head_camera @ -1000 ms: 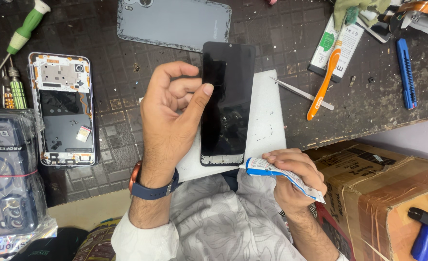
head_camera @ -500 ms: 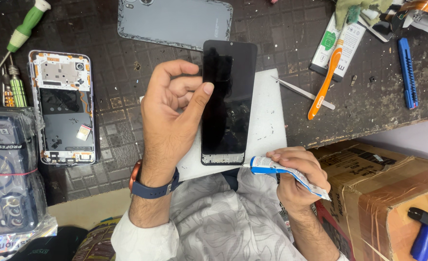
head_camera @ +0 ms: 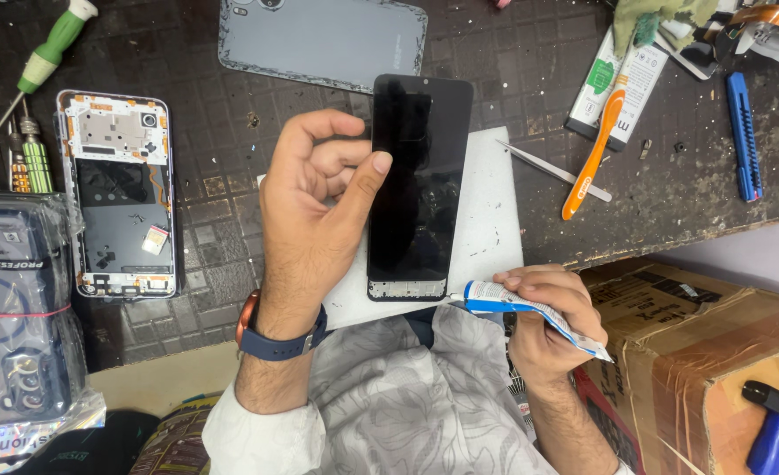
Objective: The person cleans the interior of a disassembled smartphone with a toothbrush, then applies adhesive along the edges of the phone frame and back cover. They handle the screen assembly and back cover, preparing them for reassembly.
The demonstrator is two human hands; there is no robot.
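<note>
Almost nothing has shifted since the earlier frames: the nozzle of the squeezed blue-and-white glue tube (head_camera: 530, 308) has crept a touch closer to the bottom right corner of the black glass phone screen panel (head_camera: 418, 189), and the left hand (head_camera: 315, 220) holds the panel just as it did.

The panel stands upright over a white rectangular work pad (head_camera: 486, 220) on the dark patterned bench mat (head_camera: 222, 176). The left hand's thumb presses against the panel's left edge near the top, and the other fingers curl behind it, so the panel is pinched rather than lying flat. The right hand (head_camera: 543, 330) wraps its fingers closed around the crumpled tube, with the tip at the panel's lower edge.

To do this step well, it seems best to keep the panel steady with the left hand, squeeze gently from the tube's rolled end, and draw a thin, even bead along the border only, away from the dark glass. Touching the face with the thumb could smear it, so the grip should remain on the edges.

Left of the hands lies an opened phone frame with its white inner plate showing (head_camera: 117, 193); above, a grey phone back cover (head_camera: 319, 40); to the right, an orange plastic pry tool (head_camera: 592, 154).
</note>
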